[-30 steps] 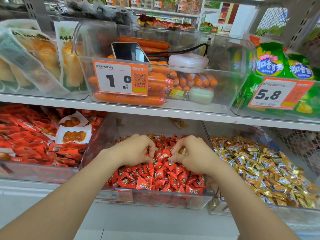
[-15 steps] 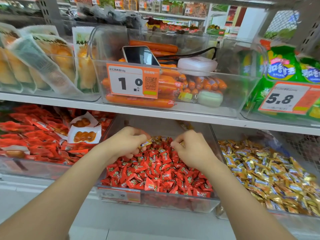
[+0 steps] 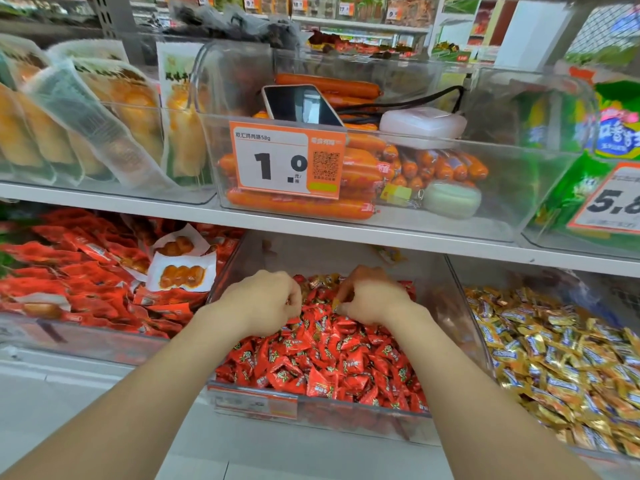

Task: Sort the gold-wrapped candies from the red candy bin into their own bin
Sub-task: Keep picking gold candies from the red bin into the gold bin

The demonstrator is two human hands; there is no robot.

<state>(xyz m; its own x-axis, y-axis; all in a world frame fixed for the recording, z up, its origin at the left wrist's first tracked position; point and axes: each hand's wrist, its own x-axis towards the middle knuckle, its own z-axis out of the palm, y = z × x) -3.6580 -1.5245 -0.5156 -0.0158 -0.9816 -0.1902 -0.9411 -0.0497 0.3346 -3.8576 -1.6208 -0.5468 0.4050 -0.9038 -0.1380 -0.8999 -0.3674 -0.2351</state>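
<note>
Right hand (image 3: 374, 299) pinches 1 gold candy (image 3: 334, 305); left hand (image 3: 263, 301) curled nearby.

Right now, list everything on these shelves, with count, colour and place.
red-wrapped candies: many, red, filling the clear plastic middle bin, lower shelf
gold-wrapped candies: a few, gold, at that bin's back; many more in the right bin
red snack packets: many, red, lower-left bin
orange sausages: many, orange, clear upper middle bin
dark-screened smartphone: one, lying on the sausages
white plastic case: one, white, beside the phone
orange-and-white price tag: one, on that bin's front
green snack bags: several, green, upper right
left hand: one, fingers curled among red candies, hold unclear
right hand: one, pinching a gold candy
</note>
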